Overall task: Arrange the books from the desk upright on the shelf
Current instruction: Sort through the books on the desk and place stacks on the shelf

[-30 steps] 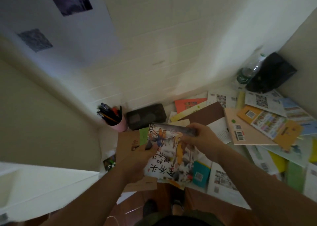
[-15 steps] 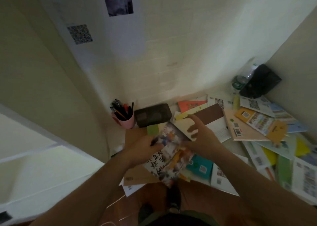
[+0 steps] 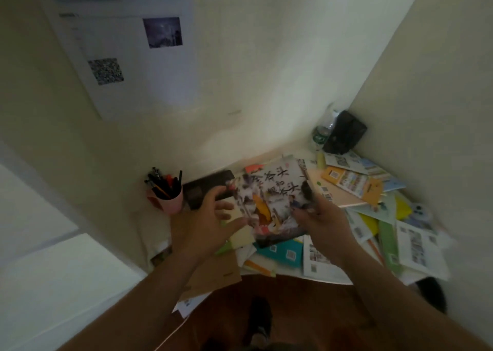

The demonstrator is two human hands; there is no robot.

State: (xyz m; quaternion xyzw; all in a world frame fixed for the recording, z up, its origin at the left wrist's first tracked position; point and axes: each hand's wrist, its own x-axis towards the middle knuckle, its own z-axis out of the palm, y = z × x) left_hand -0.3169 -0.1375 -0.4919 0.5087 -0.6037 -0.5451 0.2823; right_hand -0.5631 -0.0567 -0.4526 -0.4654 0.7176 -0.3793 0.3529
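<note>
Illustrated book (image 3: 269, 201) pinched in right hand (image 3: 322, 222); left hand (image 3: 210, 222) spread, fingers touching its edge.

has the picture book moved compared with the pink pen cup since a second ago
Yes. The picture book has been turned around and lifted toward the wall, further right of the pink pen cup; the right hand grips it.
</note>
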